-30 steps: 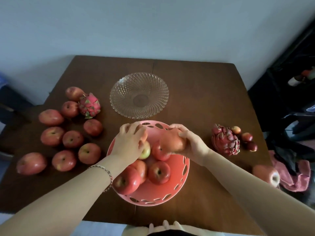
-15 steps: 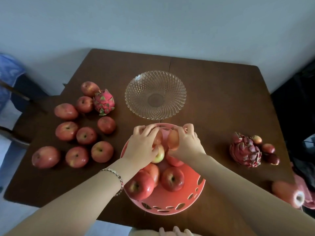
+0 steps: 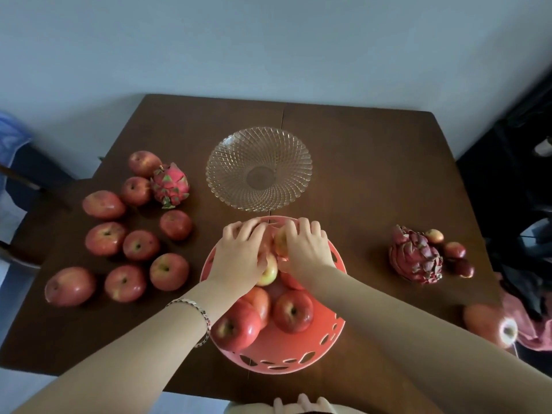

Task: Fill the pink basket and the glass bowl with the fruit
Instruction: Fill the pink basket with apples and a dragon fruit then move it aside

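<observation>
From the head camera, much of the far half of the pink basket [image 3: 277,351] is covered by the two hands, so the fruit beneath them is hard to count. The left hand [image 3: 239,258] lies palm down over that part, its fingers [image 3: 236,231] spread toward the far rim; whether they grip anything cannot be told. The right hand [image 3: 307,249] sits just beside it, fingers [image 3: 301,227] curled over a pale apple [image 3: 280,242] that shows only as a sliver between the hands. A yellow-green apple [image 3: 268,271] peeks out under the left palm. Two red apples [image 3: 294,310] lie clear in the basket's near half. The glass bowl [image 3: 259,168] stands just beyond the basket on the worktop [image 3: 373,162]. Left of the basket lie loose apples [image 3: 140,245] and a dragon fruit [image 3: 171,185]; right of it, a darker dragon fruit [image 3: 415,255] with small fruits [image 3: 454,250]. A blurred fruit [image 3: 490,325] sits at the worktop's right edge.
</observation>
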Available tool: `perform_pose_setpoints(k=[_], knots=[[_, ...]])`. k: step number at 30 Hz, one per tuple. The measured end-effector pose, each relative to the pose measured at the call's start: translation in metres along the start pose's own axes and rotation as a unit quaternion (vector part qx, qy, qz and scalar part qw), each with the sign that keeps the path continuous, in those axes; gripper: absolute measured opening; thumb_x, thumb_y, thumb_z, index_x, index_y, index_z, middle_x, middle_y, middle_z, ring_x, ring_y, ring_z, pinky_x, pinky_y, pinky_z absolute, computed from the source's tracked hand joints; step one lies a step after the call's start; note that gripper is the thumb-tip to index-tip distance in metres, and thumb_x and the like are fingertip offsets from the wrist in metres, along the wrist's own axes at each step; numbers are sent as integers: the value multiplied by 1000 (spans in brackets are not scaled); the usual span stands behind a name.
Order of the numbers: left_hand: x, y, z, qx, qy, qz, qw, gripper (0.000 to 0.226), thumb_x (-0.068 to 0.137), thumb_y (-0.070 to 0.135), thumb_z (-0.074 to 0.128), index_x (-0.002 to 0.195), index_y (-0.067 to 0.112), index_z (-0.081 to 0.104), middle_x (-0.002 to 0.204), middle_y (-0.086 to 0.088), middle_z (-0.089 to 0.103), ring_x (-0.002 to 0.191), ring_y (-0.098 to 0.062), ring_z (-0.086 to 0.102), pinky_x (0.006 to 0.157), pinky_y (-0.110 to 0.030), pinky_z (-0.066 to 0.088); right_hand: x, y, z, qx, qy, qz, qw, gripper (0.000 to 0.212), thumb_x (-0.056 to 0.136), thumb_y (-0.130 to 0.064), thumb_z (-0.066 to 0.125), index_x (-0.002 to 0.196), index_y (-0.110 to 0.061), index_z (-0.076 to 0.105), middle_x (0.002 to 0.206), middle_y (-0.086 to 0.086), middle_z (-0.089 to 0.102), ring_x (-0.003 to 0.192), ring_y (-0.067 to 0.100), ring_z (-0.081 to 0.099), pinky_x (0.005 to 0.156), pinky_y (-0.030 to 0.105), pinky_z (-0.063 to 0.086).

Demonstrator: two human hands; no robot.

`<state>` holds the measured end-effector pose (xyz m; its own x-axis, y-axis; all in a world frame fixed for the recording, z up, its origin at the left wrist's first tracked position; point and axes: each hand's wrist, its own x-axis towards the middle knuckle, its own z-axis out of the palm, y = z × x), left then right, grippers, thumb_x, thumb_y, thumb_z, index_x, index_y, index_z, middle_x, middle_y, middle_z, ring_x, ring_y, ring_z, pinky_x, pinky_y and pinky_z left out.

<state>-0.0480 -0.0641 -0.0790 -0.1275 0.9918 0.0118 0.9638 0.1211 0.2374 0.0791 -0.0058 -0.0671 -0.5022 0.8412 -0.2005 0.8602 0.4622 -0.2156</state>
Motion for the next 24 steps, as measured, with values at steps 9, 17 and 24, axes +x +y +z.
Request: perform_pose_setpoints(k=[9,17,24], knots=[[6,45,0,84,-10,129,988,48,68,25,60,116,21,64,118,-4,66,97,-26,67,86,-52,47,-44,70,-42,130,-105,10,986,56,84,-28,61,136,-22,41,129,4,51,116,27,53,98,38,44],[14,78,7,139,-75,31,987,53,85,29,55,134,18,40,133,-11,42,119,-33,41,98,-41,34,-129,186,-27,-203,-346,89,912,89,70,-38,76,142,-19,28,138,12,36,126,29,39,101,38,37],[15,66,4,128,-80,40,988,58,86,22,57,141,26,37,149,-10,33,124,-34,38,104,-41,30,-152,208,5,-251,-326,59,910,87,72,-27,75,143,-16,25,133,12,46,117,27,51,95,33,40]])
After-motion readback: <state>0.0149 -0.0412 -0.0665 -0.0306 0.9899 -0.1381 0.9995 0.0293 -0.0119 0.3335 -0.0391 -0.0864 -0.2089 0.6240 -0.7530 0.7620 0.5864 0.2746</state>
